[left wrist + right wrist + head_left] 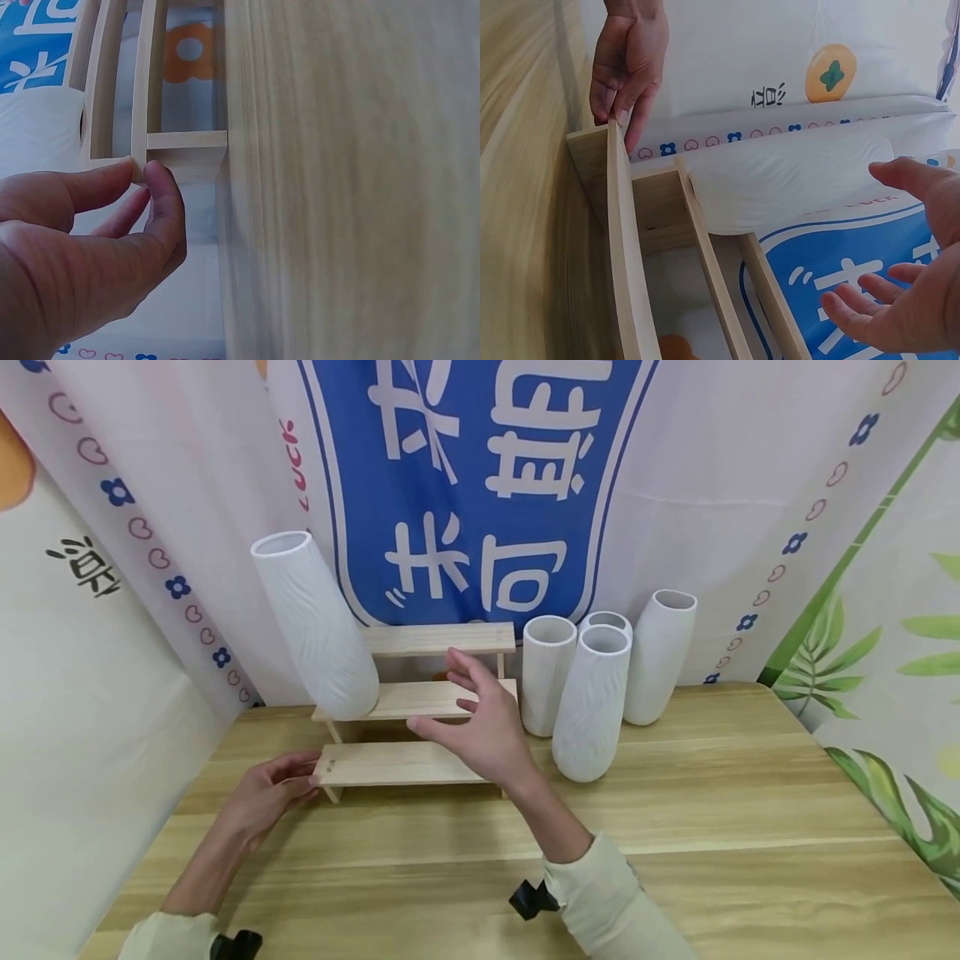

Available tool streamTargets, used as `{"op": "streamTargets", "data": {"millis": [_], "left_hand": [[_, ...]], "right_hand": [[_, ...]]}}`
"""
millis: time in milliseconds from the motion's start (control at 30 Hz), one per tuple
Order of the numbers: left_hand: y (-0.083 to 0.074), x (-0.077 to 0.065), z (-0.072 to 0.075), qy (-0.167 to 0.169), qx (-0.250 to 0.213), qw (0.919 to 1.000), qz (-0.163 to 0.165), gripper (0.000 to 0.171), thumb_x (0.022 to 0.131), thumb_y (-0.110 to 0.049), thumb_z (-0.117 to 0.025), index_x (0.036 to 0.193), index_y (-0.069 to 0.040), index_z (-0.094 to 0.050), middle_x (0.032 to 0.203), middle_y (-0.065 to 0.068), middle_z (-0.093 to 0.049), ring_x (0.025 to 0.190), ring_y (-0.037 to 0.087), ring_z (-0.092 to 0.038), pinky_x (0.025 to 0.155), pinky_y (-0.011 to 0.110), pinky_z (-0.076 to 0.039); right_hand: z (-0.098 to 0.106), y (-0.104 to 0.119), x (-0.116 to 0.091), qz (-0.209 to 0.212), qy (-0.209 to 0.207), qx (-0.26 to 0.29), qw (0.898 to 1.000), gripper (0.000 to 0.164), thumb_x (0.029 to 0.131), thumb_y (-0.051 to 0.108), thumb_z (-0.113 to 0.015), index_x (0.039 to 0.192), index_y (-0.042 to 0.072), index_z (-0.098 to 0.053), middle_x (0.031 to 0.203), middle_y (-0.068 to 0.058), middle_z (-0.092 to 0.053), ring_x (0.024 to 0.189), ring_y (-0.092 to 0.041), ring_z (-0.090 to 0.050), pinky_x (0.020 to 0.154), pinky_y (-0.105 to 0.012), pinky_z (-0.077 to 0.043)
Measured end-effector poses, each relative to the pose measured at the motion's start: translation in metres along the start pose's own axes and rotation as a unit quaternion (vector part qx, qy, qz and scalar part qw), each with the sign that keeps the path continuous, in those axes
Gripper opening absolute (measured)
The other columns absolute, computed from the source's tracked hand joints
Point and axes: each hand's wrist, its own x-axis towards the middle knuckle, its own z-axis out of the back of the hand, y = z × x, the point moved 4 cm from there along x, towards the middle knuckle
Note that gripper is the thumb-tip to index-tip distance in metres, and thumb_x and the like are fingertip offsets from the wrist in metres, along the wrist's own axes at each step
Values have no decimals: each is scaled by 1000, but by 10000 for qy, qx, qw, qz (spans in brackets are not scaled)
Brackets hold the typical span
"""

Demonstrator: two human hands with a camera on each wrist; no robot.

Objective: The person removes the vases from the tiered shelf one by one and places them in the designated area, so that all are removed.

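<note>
A three-step wooden shelf point(405, 763) stands on the table, and a tall white vase point(318, 627) with a wavy surface rests upright on its middle step, at the left end. My left hand point(266, 797) pinches the left end of the lowest step between thumb and fingers; the left wrist view shows the thumb and forefinger on the board's edge. Above the shelf's right half is my right hand point(483, 727), its fingers spread and holding nothing. In the right wrist view the same right hand point(907, 292) is apart from the vase point(780, 184).
Right of the shelf several white vases stand close together: a straight one point(547, 677), a wavy one point(592, 706) in front, one partly hidden behind it, and a tall one point(660, 660). A printed curtain point(675, 510) hangs behind the wooden table point(675, 827).
</note>
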Motion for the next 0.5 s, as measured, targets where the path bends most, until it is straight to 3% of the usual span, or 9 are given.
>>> {"op": "streamTargets", "data": {"millis": [500], "left_hand": [[0, 0, -1, -51, 59, 10000, 50, 56, 108, 3, -56, 159, 14, -36, 143, 27, -54, 105, -1, -68, 96, 19, -64]], "right_hand": [[-13, -8, 10, -14, 77, -8, 10000, 97, 82, 25, -96, 164, 14, -43, 167, -6, -48, 151, -26, -53, 122, -48, -53]]}}
